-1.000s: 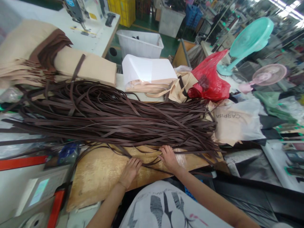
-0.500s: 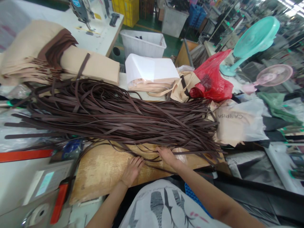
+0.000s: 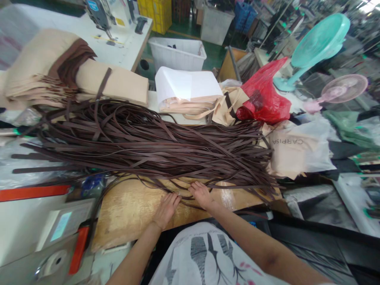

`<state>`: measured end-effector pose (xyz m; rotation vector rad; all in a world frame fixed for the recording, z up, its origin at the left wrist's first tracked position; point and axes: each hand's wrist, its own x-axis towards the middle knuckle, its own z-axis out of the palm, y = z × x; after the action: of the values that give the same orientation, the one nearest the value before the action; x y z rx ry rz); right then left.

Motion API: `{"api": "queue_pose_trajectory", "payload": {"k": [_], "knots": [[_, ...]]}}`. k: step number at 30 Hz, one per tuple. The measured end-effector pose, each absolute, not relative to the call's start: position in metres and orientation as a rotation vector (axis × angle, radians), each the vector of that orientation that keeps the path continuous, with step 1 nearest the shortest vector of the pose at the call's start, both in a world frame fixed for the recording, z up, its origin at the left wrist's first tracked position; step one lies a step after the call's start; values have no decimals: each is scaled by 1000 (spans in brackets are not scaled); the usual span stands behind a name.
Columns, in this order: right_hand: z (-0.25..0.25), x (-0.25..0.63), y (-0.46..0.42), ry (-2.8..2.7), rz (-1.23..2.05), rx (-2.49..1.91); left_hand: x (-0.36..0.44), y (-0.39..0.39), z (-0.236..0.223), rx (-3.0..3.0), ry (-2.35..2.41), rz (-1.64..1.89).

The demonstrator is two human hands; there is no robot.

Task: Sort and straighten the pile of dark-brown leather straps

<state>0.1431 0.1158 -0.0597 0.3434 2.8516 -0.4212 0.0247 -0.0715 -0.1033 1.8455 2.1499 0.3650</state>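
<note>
So we've got this huge heap of dark brown strips (image 3: 154, 152) sprawled right across the middle of the wooden worktop (image 3: 121, 217), and we're calling clock directions from the heap's middle. Our 2 hands are both down on its near edge: the left hand (image 3: 167, 208) at 6 o'clock, the right hand (image 3: 202, 194) nearer 5, with a small gap between them. A few loose strips (image 3: 185, 197) run across that gap. Fingers on both hands sit close together, tips touching those strips, but we honestly can't tell if they're pinched or just resting there.

Around the heap: a flat beige stack (image 3: 124, 83) at 11 with 1 strip lying over its edge, a white-topped stack (image 3: 190, 85) at 1, a red plastic bag (image 3: 268, 97) at 2, and a clear bag reading CARPISA (image 3: 289, 152) at 3, print upside down to us. There's a lit display (image 3: 61, 226) at 8. A teal fan (image 3: 320, 41) stands farther out at 2.
</note>
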Motion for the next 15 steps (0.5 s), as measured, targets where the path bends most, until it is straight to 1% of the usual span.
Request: {"api": "queue_pose_trajectory", "payload": {"k": [5, 9, 11, 15], "knots": [[-68, 146, 110, 2804, -551, 347, 25, -69, -94, 1849, 2147, 323], [-63, 155, 98, 2764, -622, 299, 24, -67, -91, 1871, 2139, 303], [-57, 157, 99, 2774, -587, 353, 24, -65, -92, 1898, 2117, 303], [-48, 152, 114, 2821, -414, 563, 22, -64, -93, 1930, 2098, 306]]}}
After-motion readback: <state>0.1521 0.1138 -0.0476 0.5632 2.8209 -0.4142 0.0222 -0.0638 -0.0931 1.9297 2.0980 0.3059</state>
